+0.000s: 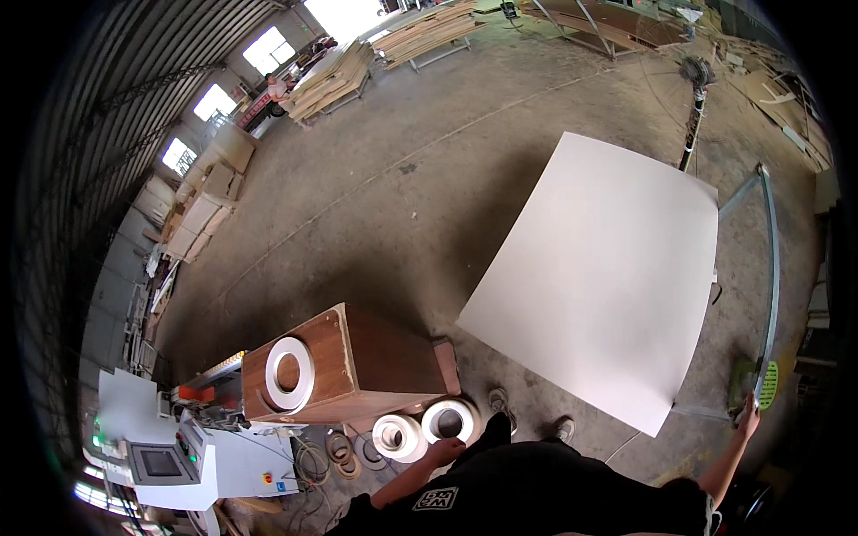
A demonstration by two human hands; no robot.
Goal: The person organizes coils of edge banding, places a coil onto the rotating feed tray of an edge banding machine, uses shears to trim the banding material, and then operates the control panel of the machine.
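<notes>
My right hand [749, 416] is closed around the lower end of a grey metal bar [771, 286], which stands up as part of a frame at the right. Beside that hand is a green slotted object [767, 386]. A large white sheet [617, 268] lies flat in front of me, to the left of the bar. My left hand [445, 453] hangs by my waist with its fingers curled, and I see nothing in it. Close to it are two white rolls of edge banding [399, 438], [450, 420].
A brown wooden box [357, 371] with a white roll [289, 374] on it stands at the left. Beyond it is a grey machine [237, 464] with a screen. A dark pole [693, 125] rises behind the sheet. Stacked boards [331, 80] lie far back.
</notes>
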